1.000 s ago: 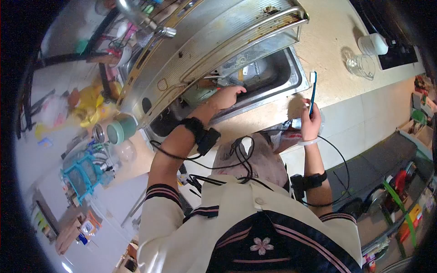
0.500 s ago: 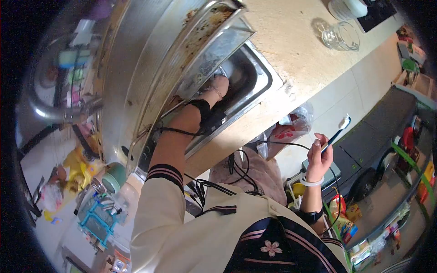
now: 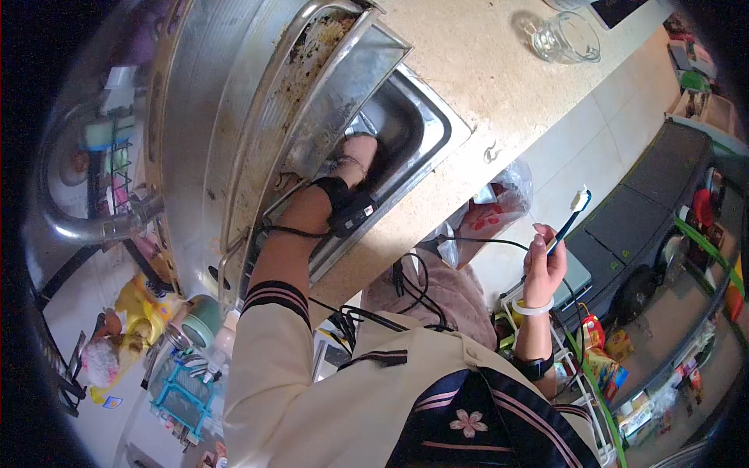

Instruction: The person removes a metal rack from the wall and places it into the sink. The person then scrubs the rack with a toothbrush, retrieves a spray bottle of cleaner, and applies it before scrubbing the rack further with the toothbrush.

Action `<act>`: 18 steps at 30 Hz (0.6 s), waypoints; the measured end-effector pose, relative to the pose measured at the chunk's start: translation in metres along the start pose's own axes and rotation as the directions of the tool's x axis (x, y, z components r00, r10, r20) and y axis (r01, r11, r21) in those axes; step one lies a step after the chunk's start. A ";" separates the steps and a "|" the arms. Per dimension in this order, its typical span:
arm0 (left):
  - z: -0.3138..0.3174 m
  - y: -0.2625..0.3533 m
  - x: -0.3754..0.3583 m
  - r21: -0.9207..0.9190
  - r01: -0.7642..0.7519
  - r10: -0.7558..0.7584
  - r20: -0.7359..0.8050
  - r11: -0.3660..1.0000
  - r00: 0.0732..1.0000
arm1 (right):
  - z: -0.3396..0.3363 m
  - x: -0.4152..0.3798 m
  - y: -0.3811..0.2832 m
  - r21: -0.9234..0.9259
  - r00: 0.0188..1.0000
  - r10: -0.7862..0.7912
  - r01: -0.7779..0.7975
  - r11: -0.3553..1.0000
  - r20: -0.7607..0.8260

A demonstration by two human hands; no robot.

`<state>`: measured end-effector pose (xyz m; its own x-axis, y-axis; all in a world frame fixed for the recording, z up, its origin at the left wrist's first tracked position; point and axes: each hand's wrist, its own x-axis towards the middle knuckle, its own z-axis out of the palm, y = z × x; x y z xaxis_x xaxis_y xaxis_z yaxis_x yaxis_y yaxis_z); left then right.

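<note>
In the head view my right hand (image 3: 544, 273) is closed around the handle of a dark blue toothbrush (image 3: 566, 225). The bristle end points up, with white paste or bristles showing on it. My left hand (image 3: 360, 148) reaches down inside the steel sink (image 3: 446, 129), and its fingers are hidden from view. Close by it in the basin is a shiny, pale thing (image 3: 361, 125) that I cannot make out. A dark device with a black cable (image 3: 355, 221) is strapped at my left wrist.
A rusty-edged metal rack (image 3: 300, 101) overhangs the left side of the sink. On the counter (image 3: 460, 47) stands a clear glass jug (image 3: 567, 39). Below the counter edge hangs a plastic bag (image 3: 503, 203). Pans and packets line the shelf (image 3: 663, 312) at right. Cables cross my lap.
The view has shifted a little, so the sink and counter sit further left. My right hand still grips the toothbrush, now slightly further left in view. The left hand stays in the sink.
</note>
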<state>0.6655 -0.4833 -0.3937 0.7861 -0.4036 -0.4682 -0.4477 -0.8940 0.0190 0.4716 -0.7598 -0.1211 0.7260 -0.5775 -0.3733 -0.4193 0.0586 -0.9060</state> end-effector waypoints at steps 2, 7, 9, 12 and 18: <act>0.043 -0.006 0.016 0.004 -0.031 0.031 -0.041 1.000 0.999 | 0.000 0.000 0.003 -0.002 1.000 -0.010 0.010 1.000 0.006; 0.006 -0.001 -0.001 -0.036 0.026 -0.028 -0.069 0.999 0.997 | 0.001 -0.002 0.006 -0.020 1.000 -0.016 0.016 1.000 0.016; -0.001 0.000 -0.002 -0.020 0.074 -0.076 -0.078 0.997 0.994 | -0.002 -0.005 0.003 -0.037 0.999 0.015 -0.013 0.999 0.042; -0.005 0.001 -0.002 -0.137 0.170 -0.186 -0.119 0.976 0.975 | -0.002 -0.007 0.004 -0.068 0.999 -0.001 0.004 0.998 0.050; -0.004 -0.003 -0.002 -0.212 0.181 -0.228 -0.228 0.960 0.946 | -0.004 -0.009 0.004 -0.129 0.997 0.007 0.003 0.992 0.073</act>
<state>0.6667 -0.4810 -0.3893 0.9434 -0.2224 -0.2459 -0.1978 -0.9728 0.1209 0.4614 -0.7572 -0.1204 0.7610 -0.5162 -0.3929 -0.4840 -0.0485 -0.8737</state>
